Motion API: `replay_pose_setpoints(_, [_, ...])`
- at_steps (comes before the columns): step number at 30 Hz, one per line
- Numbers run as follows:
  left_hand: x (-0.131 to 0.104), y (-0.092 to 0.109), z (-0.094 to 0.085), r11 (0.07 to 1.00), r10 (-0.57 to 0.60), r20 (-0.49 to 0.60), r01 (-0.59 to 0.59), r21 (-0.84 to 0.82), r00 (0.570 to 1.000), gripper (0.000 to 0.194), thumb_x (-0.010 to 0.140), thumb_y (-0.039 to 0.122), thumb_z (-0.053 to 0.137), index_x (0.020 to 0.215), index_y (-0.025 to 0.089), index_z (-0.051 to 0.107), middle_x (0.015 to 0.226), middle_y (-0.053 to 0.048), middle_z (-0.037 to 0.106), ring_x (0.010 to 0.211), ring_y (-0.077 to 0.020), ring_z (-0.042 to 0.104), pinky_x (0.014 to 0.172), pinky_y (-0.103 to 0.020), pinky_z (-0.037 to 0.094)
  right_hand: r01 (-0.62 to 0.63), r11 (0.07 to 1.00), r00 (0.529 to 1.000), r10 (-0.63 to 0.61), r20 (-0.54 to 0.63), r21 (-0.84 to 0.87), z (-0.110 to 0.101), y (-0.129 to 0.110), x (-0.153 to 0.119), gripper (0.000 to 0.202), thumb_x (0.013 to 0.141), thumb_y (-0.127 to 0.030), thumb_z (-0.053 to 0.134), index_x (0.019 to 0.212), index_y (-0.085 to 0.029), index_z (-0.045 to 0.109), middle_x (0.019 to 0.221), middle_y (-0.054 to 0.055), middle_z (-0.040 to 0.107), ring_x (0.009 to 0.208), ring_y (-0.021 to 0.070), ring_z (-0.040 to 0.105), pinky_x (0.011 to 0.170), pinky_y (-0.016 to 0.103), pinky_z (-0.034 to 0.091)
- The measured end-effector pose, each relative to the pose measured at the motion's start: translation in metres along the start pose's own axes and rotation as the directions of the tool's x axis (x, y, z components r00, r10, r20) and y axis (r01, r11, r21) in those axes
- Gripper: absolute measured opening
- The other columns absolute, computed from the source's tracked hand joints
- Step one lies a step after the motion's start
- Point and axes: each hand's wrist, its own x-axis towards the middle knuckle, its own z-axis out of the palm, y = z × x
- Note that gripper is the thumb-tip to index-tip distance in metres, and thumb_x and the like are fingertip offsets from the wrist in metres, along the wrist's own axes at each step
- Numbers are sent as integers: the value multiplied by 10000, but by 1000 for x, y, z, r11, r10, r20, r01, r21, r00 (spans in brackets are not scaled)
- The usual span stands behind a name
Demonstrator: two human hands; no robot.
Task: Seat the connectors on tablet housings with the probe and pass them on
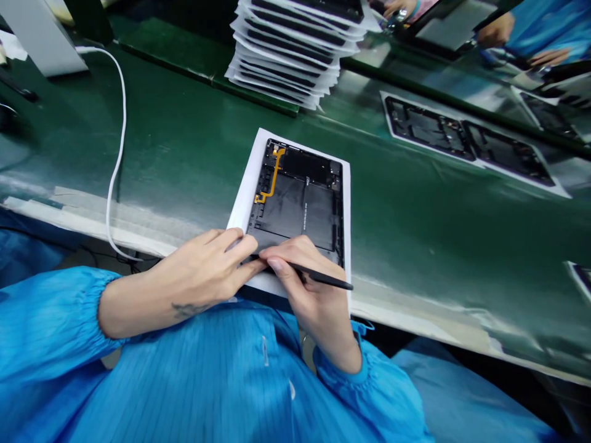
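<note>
A black tablet housing (290, 206) with an orange flex cable (276, 175) along its left side lies on a white sheet (244, 187) at the table's front edge. My right hand (314, 277) is closed round a black tweezers-like tool (323, 278), whose tip is hidden near the housing's lower edge. My left hand (207, 264) rests on the lower left corner of the housing and sheet, its fingers partly spread and the thumb reaching close to the right fingertips. Between the two hands, the contact point is covered by fingers.
A tall stack of white sheets and dark panels (286, 55) stands behind the housing. Two more housings (429, 129) lie at the back right. A white cable (122, 123) curves down the left side. Other people's hands (496, 31) show at the top right.
</note>
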Motion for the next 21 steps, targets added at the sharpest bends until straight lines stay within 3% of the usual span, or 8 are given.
replay_pose_setpoints(3, [-10,-5,7,999,24,-101,-26,-22,995,290,993,113,466,1230,111,634,1121,-152,685,995,-283,688,762,-379,609,18,1000,1000,-19,20,20,-1,0,3,142,969,-109,598,909,-200,690,861,22,728,806,162,621,735,329,500])
replay_pose_setpoints(7, [-26,-11,20,991,11,-273,-47,-126,962,312,1006,52,442,1268,89,607,1314,-135,670,1222,-254,650,997,-357,579,23,999,999,-25,36,40,-2,1,5,142,968,-117,603,910,-210,693,872,17,728,806,162,631,749,340,516])
replay_pose_setpoints(11, [-27,-7,21,998,-5,-281,-13,-62,960,298,1010,51,451,1262,62,609,1279,-139,698,1195,-276,671,945,-373,593,36,999,999,-37,26,7,-11,3,-1,132,960,-116,616,918,-209,700,863,19,725,844,174,656,771,344,529])
replay_pose_setpoints(16, [-16,-4,9,999,27,-260,-35,-23,965,289,1020,54,410,1180,39,650,1193,-137,734,1113,-282,702,862,-368,590,7,994,1000,-7,2,-108,-31,4,-16,155,933,-64,627,940,-196,709,875,23,734,839,166,666,790,329,529])
replay_pose_setpoints(21, [-2,-6,4,998,68,-269,-62,32,961,275,999,55,432,1013,45,706,1069,-137,754,1027,-288,706,828,-375,562,23,989,1000,-24,-5,-148,-33,2,-24,163,936,-67,621,981,-200,704,886,19,735,855,171,667,814,344,534])
